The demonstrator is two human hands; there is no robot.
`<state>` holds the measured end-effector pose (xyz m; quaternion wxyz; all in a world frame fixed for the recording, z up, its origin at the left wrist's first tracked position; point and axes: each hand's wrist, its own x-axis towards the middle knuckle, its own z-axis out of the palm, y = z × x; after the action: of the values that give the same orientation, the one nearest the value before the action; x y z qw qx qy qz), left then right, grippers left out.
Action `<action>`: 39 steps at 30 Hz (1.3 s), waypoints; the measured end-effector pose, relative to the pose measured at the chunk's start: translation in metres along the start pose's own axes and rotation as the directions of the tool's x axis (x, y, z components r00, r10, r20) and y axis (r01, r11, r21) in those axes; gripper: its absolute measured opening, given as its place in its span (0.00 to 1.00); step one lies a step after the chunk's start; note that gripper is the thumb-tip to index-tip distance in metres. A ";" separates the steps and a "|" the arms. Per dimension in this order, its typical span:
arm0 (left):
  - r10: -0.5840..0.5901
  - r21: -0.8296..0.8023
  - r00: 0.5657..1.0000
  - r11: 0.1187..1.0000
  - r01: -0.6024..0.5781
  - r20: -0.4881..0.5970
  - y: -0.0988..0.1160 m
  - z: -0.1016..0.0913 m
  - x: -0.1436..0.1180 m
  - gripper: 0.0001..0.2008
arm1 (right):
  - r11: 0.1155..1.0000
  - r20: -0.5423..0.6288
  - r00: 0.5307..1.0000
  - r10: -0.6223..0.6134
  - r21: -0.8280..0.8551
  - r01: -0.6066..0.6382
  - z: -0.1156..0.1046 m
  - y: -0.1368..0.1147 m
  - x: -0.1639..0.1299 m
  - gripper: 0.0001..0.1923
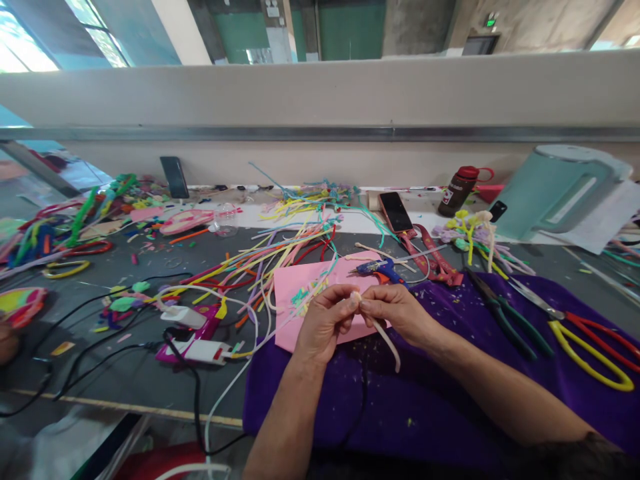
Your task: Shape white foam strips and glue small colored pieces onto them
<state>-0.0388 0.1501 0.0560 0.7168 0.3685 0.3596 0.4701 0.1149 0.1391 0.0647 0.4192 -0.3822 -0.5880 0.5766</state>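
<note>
My left hand (330, 313) and my right hand (393, 308) meet over a pink sheet (290, 333). Both are closed in a pinch on a cream pipe cleaner (390, 347), whose free end hangs down below my right fingers. The small pale end between my fingertips is partly covered. Just behind my hands a blue glue gun (373, 267) with an orange trigger lies on the sheet. Small teal and yellow clippings (303, 297) rest to the left of my left hand. A purple cloth (425, 393) spreads beneath my forearms.
Green-handled pliers (505, 317) and scissors (565, 323) with red and yellow handles lie at right. Behind stand a teal kettle (545, 187) and brown bottle (457, 190); a phone (395, 212) lies nearby. Pipe cleaners (280, 257), a power strip (195, 333) and cords occupy the left.
</note>
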 end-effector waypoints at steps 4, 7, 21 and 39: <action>-0.008 0.006 1.000 1.000 0.008 -0.001 0.000 0.000 0.001 0.10 | 1.000 0.000 1.000 -0.004 -0.024 0.004 0.000 0.000 0.000 0.17; -0.009 0.011 1.000 1.000 0.009 0.001 0.000 0.000 0.001 0.10 | 0.999 0.003 1.000 -0.004 -0.037 0.004 0.000 -0.001 0.000 0.17; 0.048 -0.016 0.998 0.999 -0.047 0.035 -0.001 0.007 0.001 0.15 | 0.985 -0.225 0.961 -0.161 0.025 0.171 -0.004 -0.003 0.003 0.09; -0.069 0.026 0.992 0.997 0.067 0.104 -0.004 0.009 -0.005 0.11 | 0.941 -0.095 0.995 0.043 0.339 -0.008 -0.002 0.010 0.008 0.13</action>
<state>-0.0310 0.1429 0.0575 0.7462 0.3882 0.3390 0.4215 0.1132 0.1473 0.0553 0.5002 -0.3410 -0.4534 0.6542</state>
